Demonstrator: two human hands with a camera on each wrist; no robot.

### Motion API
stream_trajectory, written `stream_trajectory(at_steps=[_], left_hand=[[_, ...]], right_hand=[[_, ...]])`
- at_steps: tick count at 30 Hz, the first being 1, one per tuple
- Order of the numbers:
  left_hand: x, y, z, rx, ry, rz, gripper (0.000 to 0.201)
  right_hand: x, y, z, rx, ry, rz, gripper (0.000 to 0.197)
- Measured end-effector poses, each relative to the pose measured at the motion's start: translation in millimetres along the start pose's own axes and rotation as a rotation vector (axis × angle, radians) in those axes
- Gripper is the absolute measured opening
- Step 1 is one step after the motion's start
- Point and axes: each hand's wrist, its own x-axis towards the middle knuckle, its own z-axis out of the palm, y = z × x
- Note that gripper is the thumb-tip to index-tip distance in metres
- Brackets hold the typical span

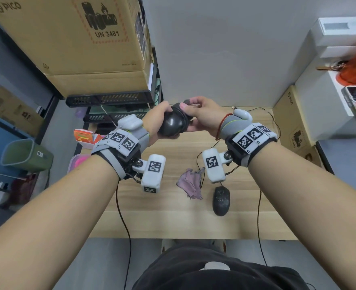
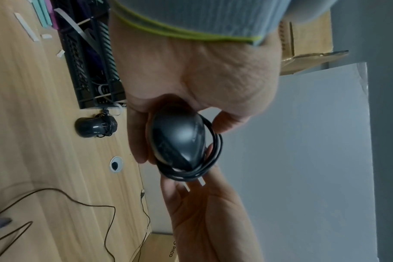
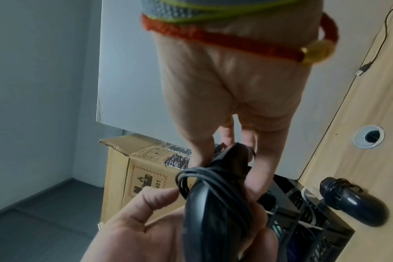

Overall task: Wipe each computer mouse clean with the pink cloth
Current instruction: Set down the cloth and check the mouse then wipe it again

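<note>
Head view: both hands, left hand [image 1: 156, 120] and right hand [image 1: 202, 116], clasp a cord-wrapped mouse [image 1: 173, 122]; smooth, rigid, probably slippery, best held by its sides.

A large cardboard box [image 1: 85, 38] printed "UN 3481" is sitting past the far left corner of the wooden desk [image 1: 173, 222]. Below that box, black mesh trays [image 1: 110, 99] are standing at the desk's far left edge. A green bin [image 1: 24, 154] is standing left of the desk, and a smaller cardboard box [image 1: 292, 118] is leaning at its right edge.
</note>
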Motion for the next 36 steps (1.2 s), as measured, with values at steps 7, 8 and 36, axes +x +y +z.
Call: stream_trajectory(at_steps=[7,8,36], left_hand=[[12.3,-30.0,7.4,0.17,-0.176,-0.062,0.041],[14.1,-35.5,8.8,0.179,-0.141,-0.068,0.041],[75.5,-221.8,-48.9,0.03,0.355,-0.31,0.018]], right_hand=[[1.2,22.2,-12.7,-0.232,-0.079,-0.004,0.013],[2.6,26.5,-13.0,-0.245,-0.079,0.007,0.014],[42.6,245.9,1.6,-0.853,-0.143,0.461,0.04]])
